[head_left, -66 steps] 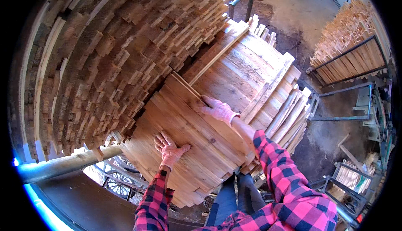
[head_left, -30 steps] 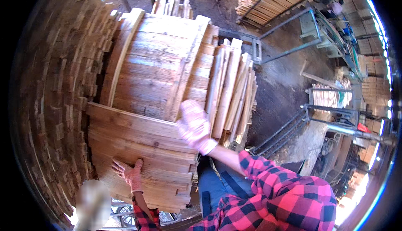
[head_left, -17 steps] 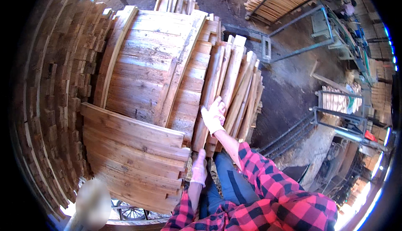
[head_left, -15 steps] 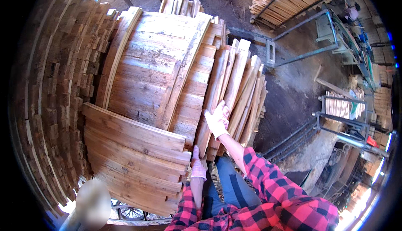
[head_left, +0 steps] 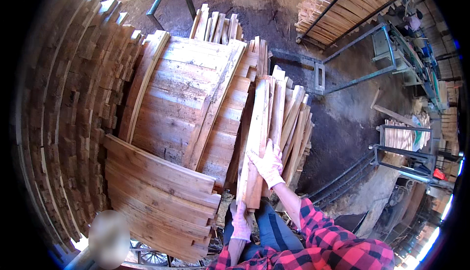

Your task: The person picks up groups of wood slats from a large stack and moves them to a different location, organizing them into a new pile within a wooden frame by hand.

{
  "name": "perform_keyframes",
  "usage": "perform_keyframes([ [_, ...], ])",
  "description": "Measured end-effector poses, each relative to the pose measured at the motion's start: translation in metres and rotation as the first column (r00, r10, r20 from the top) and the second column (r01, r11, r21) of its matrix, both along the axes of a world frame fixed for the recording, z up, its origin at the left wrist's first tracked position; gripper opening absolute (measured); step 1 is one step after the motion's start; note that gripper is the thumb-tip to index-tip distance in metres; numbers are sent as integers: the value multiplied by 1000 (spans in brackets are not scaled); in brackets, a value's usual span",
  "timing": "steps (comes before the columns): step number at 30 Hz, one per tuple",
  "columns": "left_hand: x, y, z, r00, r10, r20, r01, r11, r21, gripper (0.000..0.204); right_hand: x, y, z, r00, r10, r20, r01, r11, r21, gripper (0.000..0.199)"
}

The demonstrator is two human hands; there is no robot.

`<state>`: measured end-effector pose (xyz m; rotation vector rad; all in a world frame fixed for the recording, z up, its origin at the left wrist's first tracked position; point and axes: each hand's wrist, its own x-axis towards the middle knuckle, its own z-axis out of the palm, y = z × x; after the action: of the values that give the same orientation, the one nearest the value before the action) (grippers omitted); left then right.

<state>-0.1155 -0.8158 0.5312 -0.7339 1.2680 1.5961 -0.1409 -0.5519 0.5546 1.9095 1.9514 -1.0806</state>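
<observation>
My right hand [head_left: 267, 164], in a pale pink work glove, clasps the upper face of a bundle of long, narrow, pale wooden slats [head_left: 262, 138], while my gloved left hand [head_left: 241, 221] grips the bundle's lower end just above my lap. The bundle stands nearly upright against more loose slats, just right of a stack of wide, weathered brown planks [head_left: 188, 108] and above a lower pile of curved boards [head_left: 156, 191]. A tall wall of stacked timber ends [head_left: 63, 103] rises at left; metal racks [head_left: 372, 69] stand on the dirt floor at right.
</observation>
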Motion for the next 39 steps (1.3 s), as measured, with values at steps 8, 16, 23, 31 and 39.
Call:
perform_keyframes([
  [8, -57, 37, 63, 893, -333, 303, 263, 932, 249, 81, -1, 29, 24, 928, -340, -150, 294, 919, -264, 120],
  [16, -25, 62, 26, 820, -546, 168, 506, 831, 231, 73, 59, 30, -7, 568, -632, -528, 325, 761, -561, 121],
  [23, -16, 125, 57, 898, -310, 311, 162, 893, 421, 61, 131, -6, 98, 422, -769, -481, 157, 584, -796, 76],
  [31, 6, 97, 86, 873, -487, -6, 471, 841, 267, 63, 186, -63, 132, 497, -682, -537, 146, 676, -723, 81],
  [39, 5, 125, 126, 858, -458, -231, 496, 857, 143, 87, 199, -62, 160, 457, -586, -669, 47, 767, -640, 112],
])
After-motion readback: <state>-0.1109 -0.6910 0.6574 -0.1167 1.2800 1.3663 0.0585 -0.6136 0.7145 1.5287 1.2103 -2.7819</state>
